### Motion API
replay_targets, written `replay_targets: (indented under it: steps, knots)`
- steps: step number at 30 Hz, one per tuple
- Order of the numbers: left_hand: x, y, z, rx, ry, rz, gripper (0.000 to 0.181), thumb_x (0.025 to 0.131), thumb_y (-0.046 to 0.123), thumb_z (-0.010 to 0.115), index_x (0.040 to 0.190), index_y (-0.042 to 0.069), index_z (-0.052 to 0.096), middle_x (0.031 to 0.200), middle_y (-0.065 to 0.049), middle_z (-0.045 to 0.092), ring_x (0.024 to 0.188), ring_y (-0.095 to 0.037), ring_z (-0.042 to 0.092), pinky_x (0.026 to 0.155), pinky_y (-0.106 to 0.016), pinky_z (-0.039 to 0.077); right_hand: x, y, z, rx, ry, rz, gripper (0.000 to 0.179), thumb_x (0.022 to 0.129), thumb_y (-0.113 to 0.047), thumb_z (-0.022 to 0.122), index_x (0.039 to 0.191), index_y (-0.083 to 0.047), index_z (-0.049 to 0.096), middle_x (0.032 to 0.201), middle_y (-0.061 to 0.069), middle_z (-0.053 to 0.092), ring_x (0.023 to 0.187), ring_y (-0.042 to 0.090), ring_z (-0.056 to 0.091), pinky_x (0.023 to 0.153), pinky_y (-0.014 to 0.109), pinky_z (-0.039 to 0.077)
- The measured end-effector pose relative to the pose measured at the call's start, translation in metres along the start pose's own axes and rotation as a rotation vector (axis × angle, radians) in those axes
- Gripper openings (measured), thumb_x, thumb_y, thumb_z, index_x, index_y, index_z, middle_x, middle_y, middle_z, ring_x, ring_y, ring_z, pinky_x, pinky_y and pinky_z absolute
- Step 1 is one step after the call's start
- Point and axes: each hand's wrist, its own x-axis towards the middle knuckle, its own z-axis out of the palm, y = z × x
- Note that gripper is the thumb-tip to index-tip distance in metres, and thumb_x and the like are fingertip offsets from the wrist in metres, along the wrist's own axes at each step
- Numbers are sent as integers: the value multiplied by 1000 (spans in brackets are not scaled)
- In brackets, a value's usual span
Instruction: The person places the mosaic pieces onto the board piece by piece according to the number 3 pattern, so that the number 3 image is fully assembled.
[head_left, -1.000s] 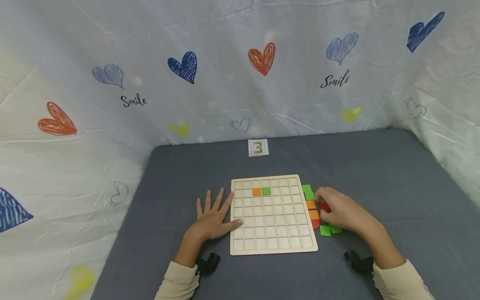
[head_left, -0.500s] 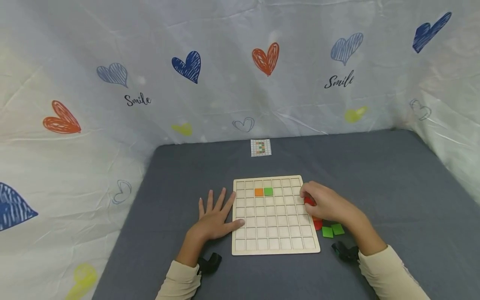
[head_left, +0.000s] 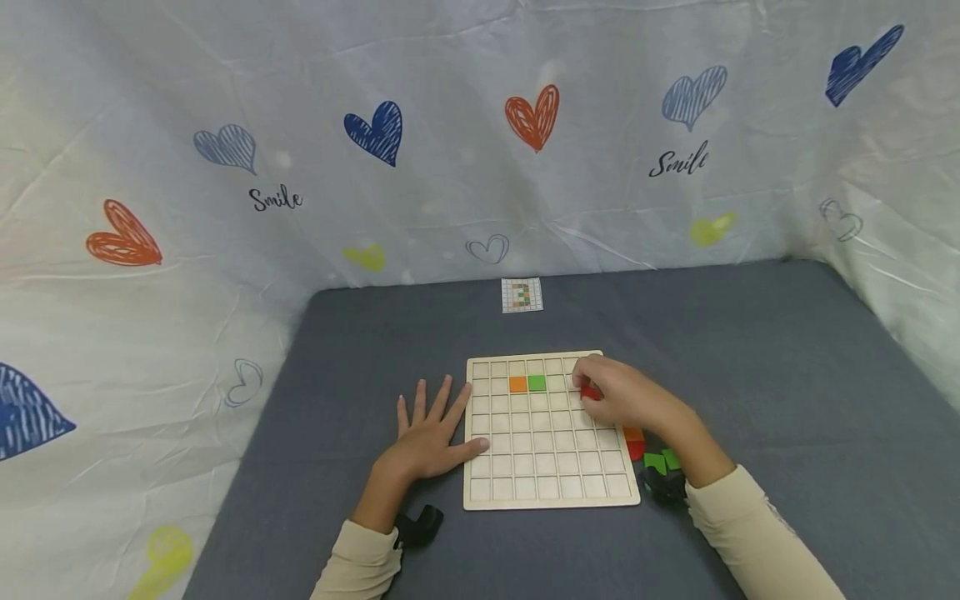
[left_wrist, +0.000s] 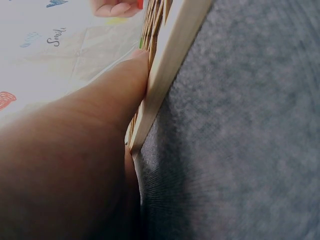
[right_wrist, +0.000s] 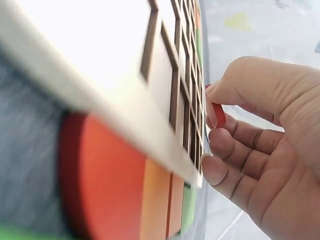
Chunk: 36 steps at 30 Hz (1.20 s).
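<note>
Here on the left, the left hand (head_left: pixel 427 446) lies with fingers spread and straight, thumb resting on the edge of the wooden board (head_left: pixel 528 467) on the grey counter (head_left: pixel 375 333). An orange square (head_left: pixel 518 384) and a green square (head_left: pixel 537 383) sit side by side in the grid, a small card (head_left: pixel 522 296) beyond. Now the right hand (head_left: pixel 626 396), fingers pinching a red piece (head_left: pixel 589 392) over the board's right-hand columns! Just off that edge: another red piece (head_left: pixel 636 451), then green tiles (head_left: pixel 655 462).

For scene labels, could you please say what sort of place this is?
Probably a screened tabletop workspace: white heart-printed sheeting hangs behind a grey cloth-covered table with a square wooden grid board.
</note>
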Motion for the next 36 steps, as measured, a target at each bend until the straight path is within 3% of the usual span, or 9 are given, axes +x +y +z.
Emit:
replay_targets:
  steps: [17, 27, 36]
  knots:
    - [0, 1, 0, -8, 11, 3, 94, 91, 71, 52, 163, 23, 14, 168, -11, 1, 148, -43, -17, 109, -67, -16, 28, -4, 8, 31, -23, -44, 17, 87, 3, 68, 93, -10, 59, 77, 3, 49, 69, 14, 43, 64, 32, 39]
    - [-1, 1, 0, -17, 15, 10, 95, 91, 72, 52, 163, 23, 16, 168, -12, 2, 148, -44, -16, 109, -67, -16, 36, -10, 10, -13, 12, -59, 17, 86, 7, 68, 96, -6, 64, 86, 3, 55, 76, 16, 48, 68, 32, 45]
    - [0, 1, 1, -1, 8, -6, 94, 91, 72, 52, 163, 25, 14, 168, -10, 1, 148, -43, -16, 110, -68, -14, 41, -17, 10, -9, -29, -16, 18, 88, 4, 68, 104, -4, 65, 92, 5, 58, 79, 18, 51, 72, 34, 47]
